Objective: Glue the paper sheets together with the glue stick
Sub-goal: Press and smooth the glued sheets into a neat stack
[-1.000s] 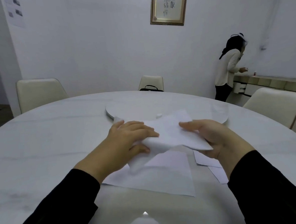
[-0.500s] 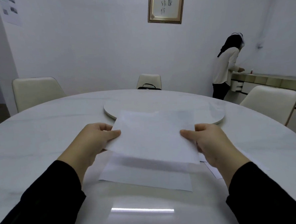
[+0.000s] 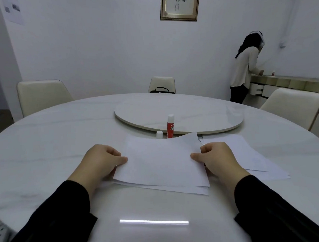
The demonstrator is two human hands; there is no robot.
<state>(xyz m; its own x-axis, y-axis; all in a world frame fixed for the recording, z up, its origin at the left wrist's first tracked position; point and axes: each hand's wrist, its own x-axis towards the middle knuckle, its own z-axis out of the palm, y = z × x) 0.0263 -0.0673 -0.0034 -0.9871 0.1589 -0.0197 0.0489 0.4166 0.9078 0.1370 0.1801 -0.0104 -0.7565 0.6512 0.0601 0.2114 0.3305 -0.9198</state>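
A white paper sheet (image 3: 161, 162) lies almost flat over a second sheet (image 3: 196, 190) whose edge shows beneath it. My left hand (image 3: 99, 162) pinches the top sheet's left edge with the thumb on top. My right hand (image 3: 217, 158) pinches its right edge the same way. Behind the sheet stands a red and white glue stick (image 3: 170, 126), upright, with its white cap (image 3: 159, 135) set down beside it on the left.
More loose sheets (image 3: 250, 152) lie to the right on the round white table (image 3: 53, 146). A raised turntable (image 3: 191, 111) fills the table's middle. Cream chairs (image 3: 41, 96) surround it. A person (image 3: 245, 68) stands at a counter at the back right.
The sheet was crumpled and lifted between both hands; it has since been spread flat and lowered onto the sheet below. The glue stick and cap have come into view behind it.
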